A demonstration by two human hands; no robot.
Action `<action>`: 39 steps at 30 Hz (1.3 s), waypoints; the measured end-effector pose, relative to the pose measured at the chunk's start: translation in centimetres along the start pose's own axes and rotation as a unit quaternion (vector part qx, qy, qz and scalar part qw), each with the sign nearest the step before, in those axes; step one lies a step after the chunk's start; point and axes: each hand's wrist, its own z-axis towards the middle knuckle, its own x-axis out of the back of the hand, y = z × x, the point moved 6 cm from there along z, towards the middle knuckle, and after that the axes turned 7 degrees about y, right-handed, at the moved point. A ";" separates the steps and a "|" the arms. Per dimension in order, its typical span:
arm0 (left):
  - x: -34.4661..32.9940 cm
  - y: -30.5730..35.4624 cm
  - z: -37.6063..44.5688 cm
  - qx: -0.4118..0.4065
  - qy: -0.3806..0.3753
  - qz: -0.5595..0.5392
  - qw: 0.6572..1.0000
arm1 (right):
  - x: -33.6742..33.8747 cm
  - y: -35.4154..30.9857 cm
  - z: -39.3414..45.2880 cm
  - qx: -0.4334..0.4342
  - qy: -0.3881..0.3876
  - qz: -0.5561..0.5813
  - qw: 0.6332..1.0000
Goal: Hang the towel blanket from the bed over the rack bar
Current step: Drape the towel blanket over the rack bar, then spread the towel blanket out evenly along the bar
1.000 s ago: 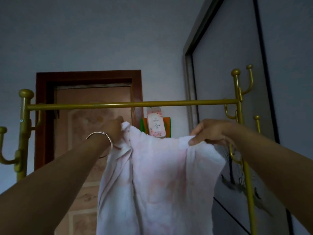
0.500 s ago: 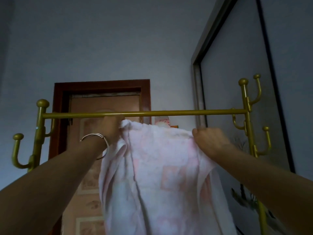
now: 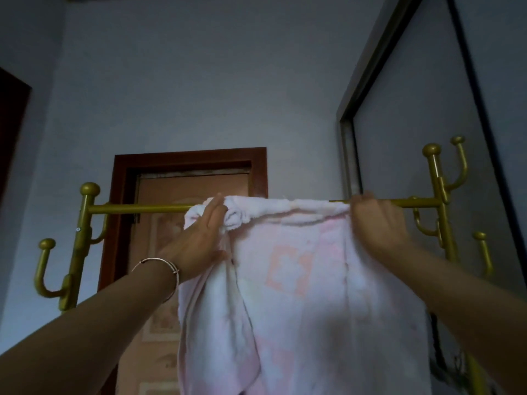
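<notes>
The towel blanket (image 3: 308, 269) lies with its top edge folded over the gold rack bar (image 3: 137, 208), the long pale-pink body hanging down the near side between the two arms. The left hand (image 3: 199, 238) has its fingers straight and pressed flat against a bunched roll of cloth at the bar, pushing rather than pinching. The right hand (image 3: 376, 220) is curled over the bar at the cloth's right corner, closed on towel and bar together as far as can be seen; its fingertips are hidden behind.

The fabric looks soft, thick and limp, likely light enough to lift but heavy enough on the near side to drag itself back off a smooth metal bar. The best hold seems to be the top hem at each corner, spreading the left-hand bunch flat so more cloth can pass to the far side.

Bare bar runs free to the left upright (image 3: 82, 238) and a short stretch to the right upright (image 3: 440, 209), whose hooks could snag the edge. How much cloth hangs behind cannot be told
</notes>
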 end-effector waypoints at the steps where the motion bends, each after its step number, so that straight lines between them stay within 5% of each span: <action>1: 0.1 0.1 -0.1 -0.024 0.001 0.016 1.000 | 0.0 0.5 0.4 -0.044 -0.004 0.042 0.998; 3: 0.3 0.2 -0.2 -0.073 -0.009 0.090 0.993 | -0.2 1.4 0.8 -0.123 0.024 0.154 0.980; 5: 0.1 0.1 0.2 -0.112 0.015 0.190 0.975 | -1.0 0.6 -0.3 -0.098 0.032 0.180 0.978; 10: 0.3 -1.8 2.5 -0.186 0.124 0.276 0.935 | -5.1 -1.2 -2.1 0.146 -0.042 0.008 0.988; 17: 1.1 -6.2 11.0 -0.213 0.230 0.316 0.895 | -5.7 -1.8 9.4 0.139 0.083 -0.151 0.975; 20: -1.7 -8.4 16.2 -0.179 0.172 0.307 0.919 | -8.4 -2.9 14.0 0.081 0.035 -0.148 0.985; 24: -7.0 -10.0 17.4 -0.065 -0.022 0.227 0.972 | -14.9 -4.2 12.7 -0.002 -0.266 -0.046 0.963; 26: -7.8 -10.3 16.4 -0.012 -0.133 0.096 0.986 | -15.0 -4.1 12.3 -0.015 -0.252 -0.029 0.967; 28: -7.1 -10.7 15.8 0.057 -0.161 0.014 0.985 | -14.2 -3.6 12.5 -0.021 -0.222 -0.028 0.974; 34: -5.3 -8.2 13.2 0.064 -0.243 -0.048 0.967 | -13.1 -3.7 11.7 -0.014 -0.205 -0.033 0.978; 39: -4.0 -4.5 12.3 0.017 -0.214 0.034 0.976 | -10.8 -3.3 9.6 -0.045 -0.142 -0.028 0.988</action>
